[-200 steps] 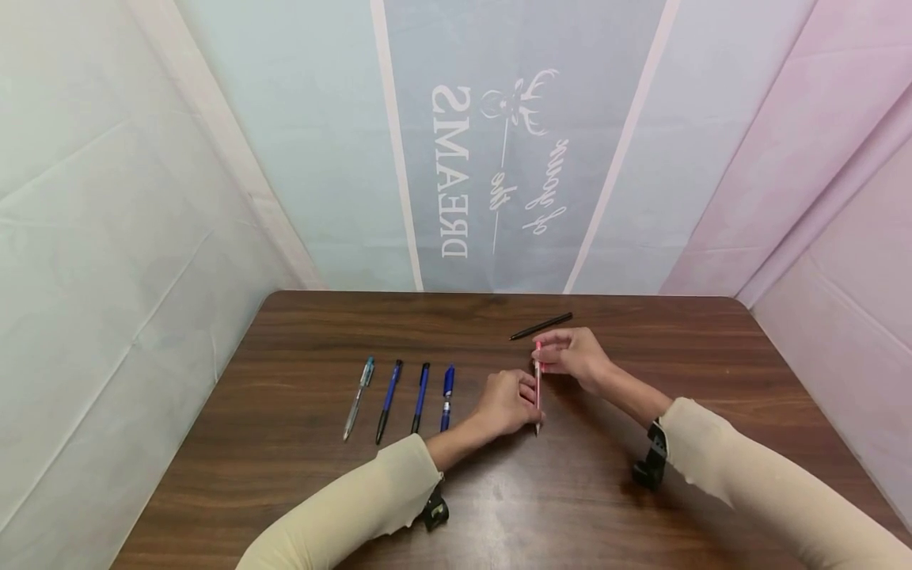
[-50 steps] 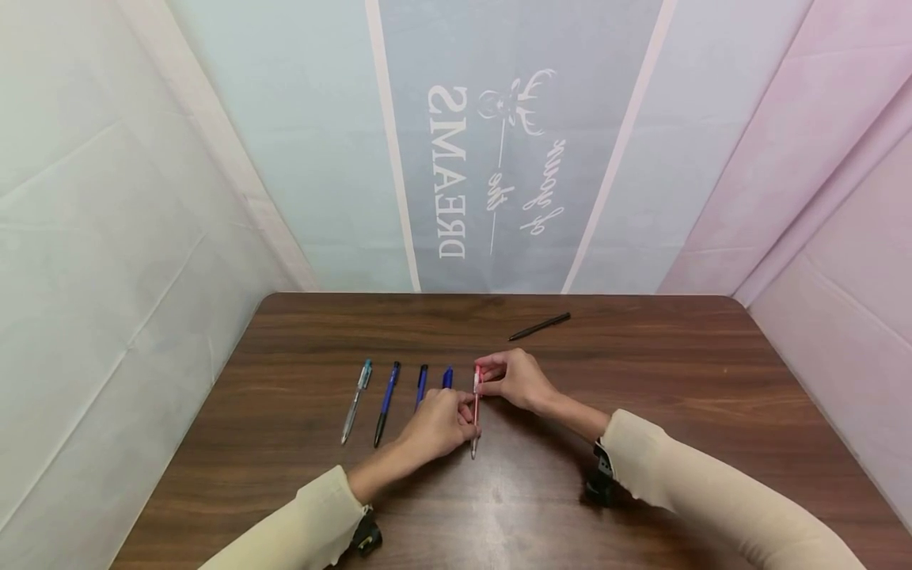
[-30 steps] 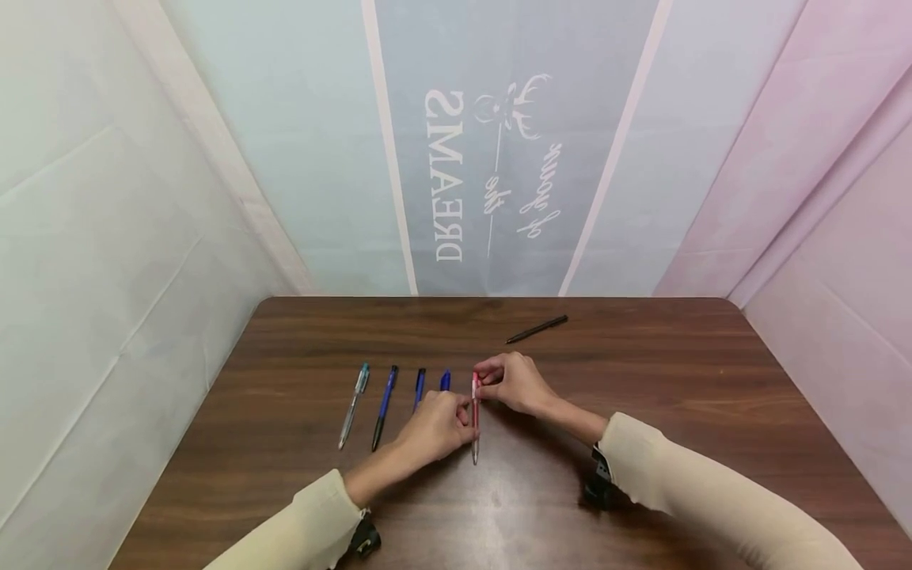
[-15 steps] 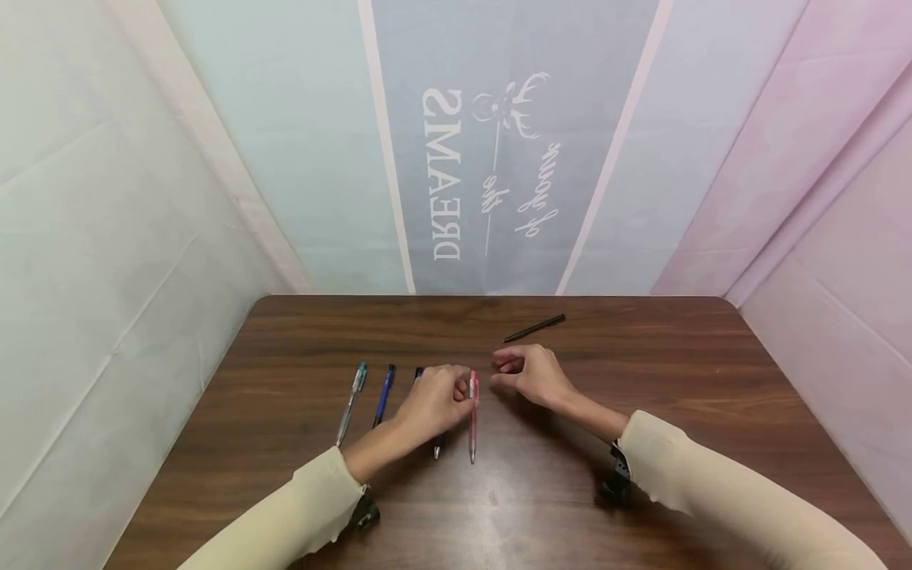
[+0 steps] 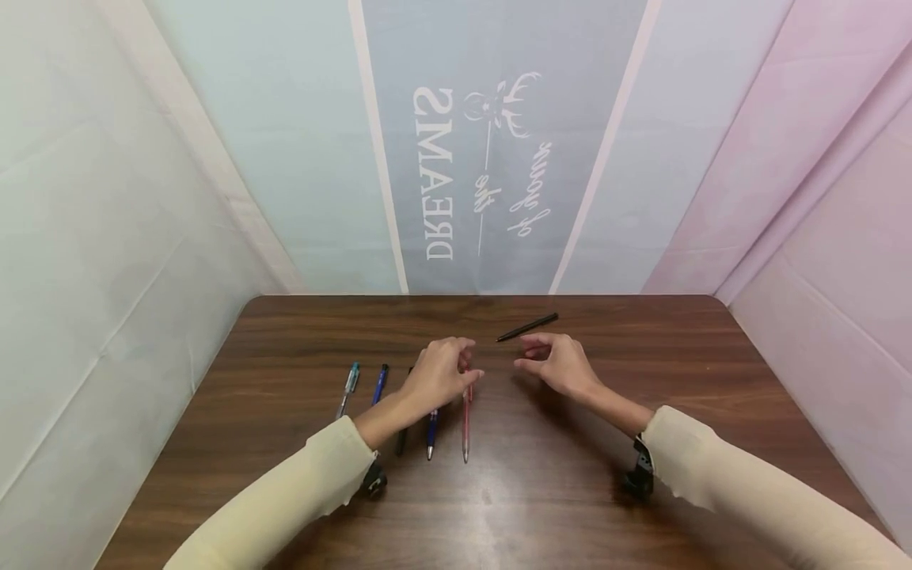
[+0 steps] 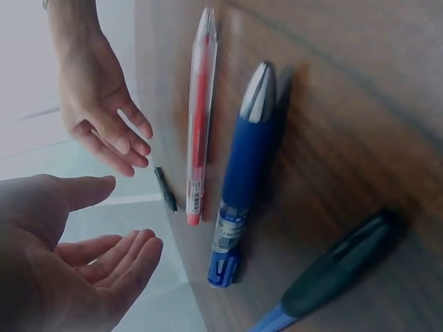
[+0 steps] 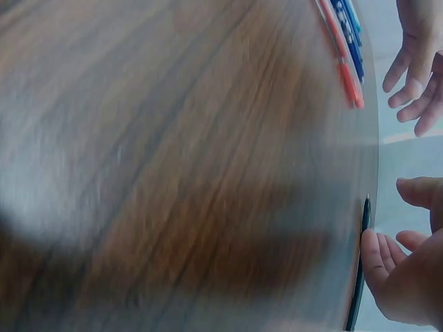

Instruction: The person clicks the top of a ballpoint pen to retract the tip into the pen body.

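Note:
My left hand (image 5: 438, 370) hovers above the row of pens with thumb and fingers apart, holding nothing. It covers the top of a clear-barrelled red pen (image 5: 466, 427), which lies on the table, as the left wrist view also shows. Left of that lies a blue pen (image 6: 239, 166) with a silver tip, partly hidden by the hand in the head view. My right hand (image 5: 559, 364), its fingers loosely bent around an empty gap, is just in front of a black pen (image 5: 527, 327). That pen lies slanted near the back of the table.
Further left on the wooden table (image 5: 541, 507) are a blue pen (image 5: 381, 384), a clear pen with a teal top (image 5: 349, 388) and a dark-gripped pen (image 6: 339, 266) largely hidden under the left forearm. A printed cloth (image 5: 477, 158) hangs behind the table's back edge.
The red pen was carried left in both hands and laid beside the blue pens. Both hands have let go; the right moved right toward the black pen, the left rose slightly away from the front.

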Motion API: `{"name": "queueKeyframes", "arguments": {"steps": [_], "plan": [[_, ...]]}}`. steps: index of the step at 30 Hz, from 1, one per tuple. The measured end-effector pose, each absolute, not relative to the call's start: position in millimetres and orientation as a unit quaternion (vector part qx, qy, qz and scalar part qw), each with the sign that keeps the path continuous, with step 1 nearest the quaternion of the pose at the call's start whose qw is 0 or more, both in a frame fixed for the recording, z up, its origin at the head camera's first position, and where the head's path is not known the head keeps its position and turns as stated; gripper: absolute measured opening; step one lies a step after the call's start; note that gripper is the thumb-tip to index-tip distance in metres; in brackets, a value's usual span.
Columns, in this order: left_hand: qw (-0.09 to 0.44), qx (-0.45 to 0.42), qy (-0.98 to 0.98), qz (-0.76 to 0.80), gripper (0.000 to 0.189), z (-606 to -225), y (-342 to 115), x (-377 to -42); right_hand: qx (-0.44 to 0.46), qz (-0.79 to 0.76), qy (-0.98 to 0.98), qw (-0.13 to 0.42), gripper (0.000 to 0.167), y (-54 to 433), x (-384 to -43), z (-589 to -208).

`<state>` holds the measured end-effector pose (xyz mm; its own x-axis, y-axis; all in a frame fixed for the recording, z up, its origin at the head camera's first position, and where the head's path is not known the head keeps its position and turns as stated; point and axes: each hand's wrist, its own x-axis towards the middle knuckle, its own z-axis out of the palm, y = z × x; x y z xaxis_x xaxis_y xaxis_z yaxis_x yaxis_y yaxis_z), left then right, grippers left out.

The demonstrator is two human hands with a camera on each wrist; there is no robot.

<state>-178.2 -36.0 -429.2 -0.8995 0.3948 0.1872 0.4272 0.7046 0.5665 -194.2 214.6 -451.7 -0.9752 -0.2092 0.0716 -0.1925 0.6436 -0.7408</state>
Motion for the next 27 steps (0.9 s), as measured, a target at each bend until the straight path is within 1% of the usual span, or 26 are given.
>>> {"name": "queueKeyframes", "arguments": {"steps": [6,12,17,27], "plan": [[0.03,-0.218,-0.921,-0.322,0.048,-428.4,-28.8,-193.1,-0.096,-0.396,0.913,-0.013,0.05,232.2,-204.8,-450.0],[0.015,-0.202,-0.926,-0.32,0.047,-431.3,-17.1,-206.4,-0.085,-0.384,0.919,-0.019,0.057,244.9,-216.4,-450.1],[0.015,-0.203,-0.927,-0.314,0.045,-434.3,-7.3,-215.8,-0.075,-0.365,0.928,-0.029,0.063,254.5,-226.0,-452.6],[-0.006,-0.205,-0.924,-0.322,0.05,-439.1,0.2,-232.6,-0.048,-0.363,0.93,-0.022,0.066,267.5,-241.3,-455.5]]}}
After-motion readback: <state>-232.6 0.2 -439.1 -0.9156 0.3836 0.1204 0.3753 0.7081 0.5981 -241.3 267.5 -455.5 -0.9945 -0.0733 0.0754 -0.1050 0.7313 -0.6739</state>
